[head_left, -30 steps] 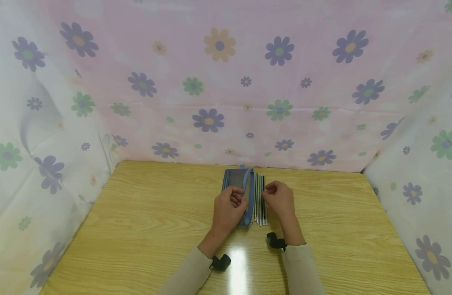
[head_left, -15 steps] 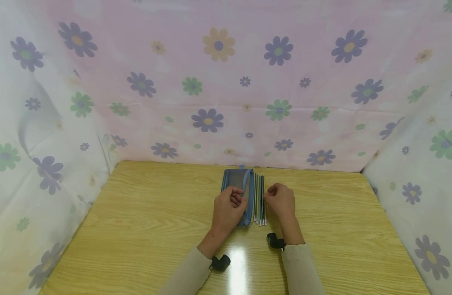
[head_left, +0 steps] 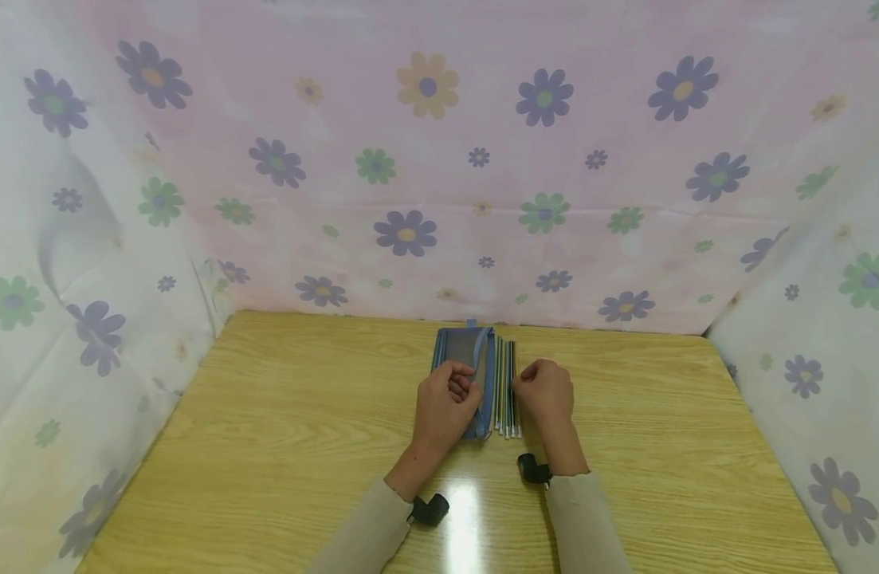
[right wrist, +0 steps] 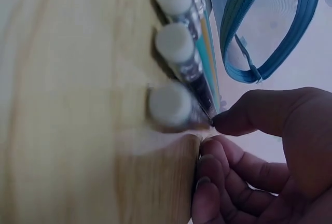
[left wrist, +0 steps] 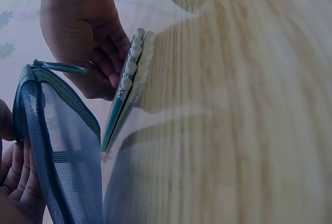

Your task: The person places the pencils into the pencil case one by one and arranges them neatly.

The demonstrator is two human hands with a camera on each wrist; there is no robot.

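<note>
Pencils (head_left: 504,391) lie side by side on the table (head_left: 303,430), just right of the pouch (head_left: 457,346) and left of the right hand (head_left: 547,391). That hand pinches the outermost pencil (right wrist: 171,103), the one farthest from the pouch. Across the row, the left hand (head_left: 445,405) is curled, gripping the pouch, whose zipped mouth gapes.

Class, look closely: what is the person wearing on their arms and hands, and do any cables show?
The left hand and right hand show no gloves. A plain, long, cream fabric sleeve covers the left forearm, and a matching cream sleeve the right. A small black, rounded, bent device sits at the left wrist, a similar black device at the right. No cables are visible.
</note>
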